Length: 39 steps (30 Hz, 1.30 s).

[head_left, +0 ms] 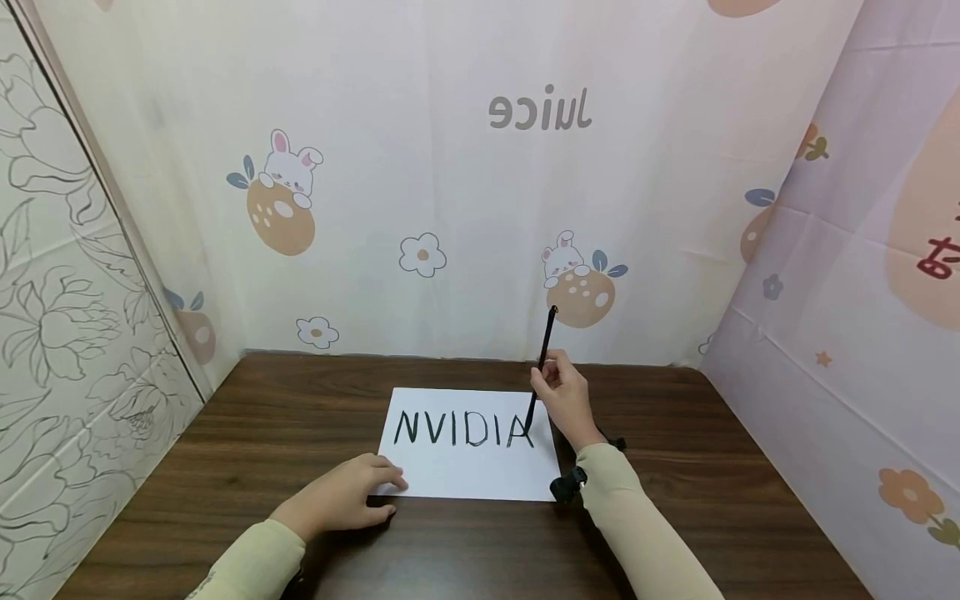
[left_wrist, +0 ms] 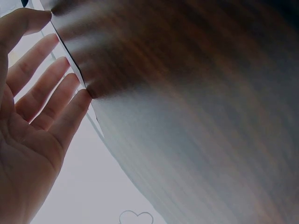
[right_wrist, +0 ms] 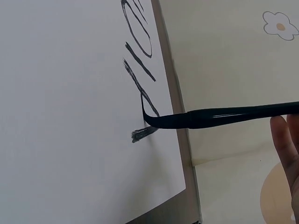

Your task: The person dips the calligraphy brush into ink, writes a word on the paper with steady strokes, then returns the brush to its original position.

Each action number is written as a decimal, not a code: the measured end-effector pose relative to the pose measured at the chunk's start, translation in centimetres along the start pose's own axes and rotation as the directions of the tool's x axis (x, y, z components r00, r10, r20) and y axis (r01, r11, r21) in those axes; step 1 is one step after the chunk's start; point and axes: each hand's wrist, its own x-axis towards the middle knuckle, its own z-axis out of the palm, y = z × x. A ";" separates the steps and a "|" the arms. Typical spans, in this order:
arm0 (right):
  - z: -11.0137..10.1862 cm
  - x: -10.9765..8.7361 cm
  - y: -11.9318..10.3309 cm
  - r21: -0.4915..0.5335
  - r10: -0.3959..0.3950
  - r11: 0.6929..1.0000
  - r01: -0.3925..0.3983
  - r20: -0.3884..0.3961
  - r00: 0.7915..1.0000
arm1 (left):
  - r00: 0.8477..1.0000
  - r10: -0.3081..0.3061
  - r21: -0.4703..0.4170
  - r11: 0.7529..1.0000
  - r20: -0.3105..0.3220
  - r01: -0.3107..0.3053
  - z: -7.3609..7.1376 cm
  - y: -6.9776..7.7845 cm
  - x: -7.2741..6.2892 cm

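A sheet of white paper lies on the table, with the black painted letters NVIDIA across its upper half. My right hand pinches the shaft of a black writing brush, held steeply tilted with its tip down at the last A. In the right wrist view the bristles of the brush bend against the paper, touching between the two slanted strokes of that letter. My left hand rests at the sheet's lower left corner, fingertips on the paper and thumb on the wood. Seen from the left wrist, its fingers are spread and relaxed.
The dark wooden table extends around the paper on all sides. Behind it hangs a pale curtain printed with rabbits, fruit and flowers. More printed cloth closes off the left and right sides. A small black device is worn on my right wrist.
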 end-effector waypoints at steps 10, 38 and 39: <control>-0.3 0.0 0.2 -0.014 -0.015 1.000 0.015 -0.012 1.000 | 1.000 0.010 -0.002 1.000 -0.008 -0.010 0.1 -0.1 -0.1; -1.4 0.6 -1.1 0.006 -0.070 0.998 0.070 -0.064 0.995 | 1.000 0.001 -0.005 1.000 -0.009 -0.001 0.2 -0.2 -0.1; -1.4 0.6 -1.2 0.007 -0.071 0.997 0.072 -0.063 0.995 | 1.000 0.002 -0.004 1.000 -0.009 -0.003 0.2 -0.2 -0.1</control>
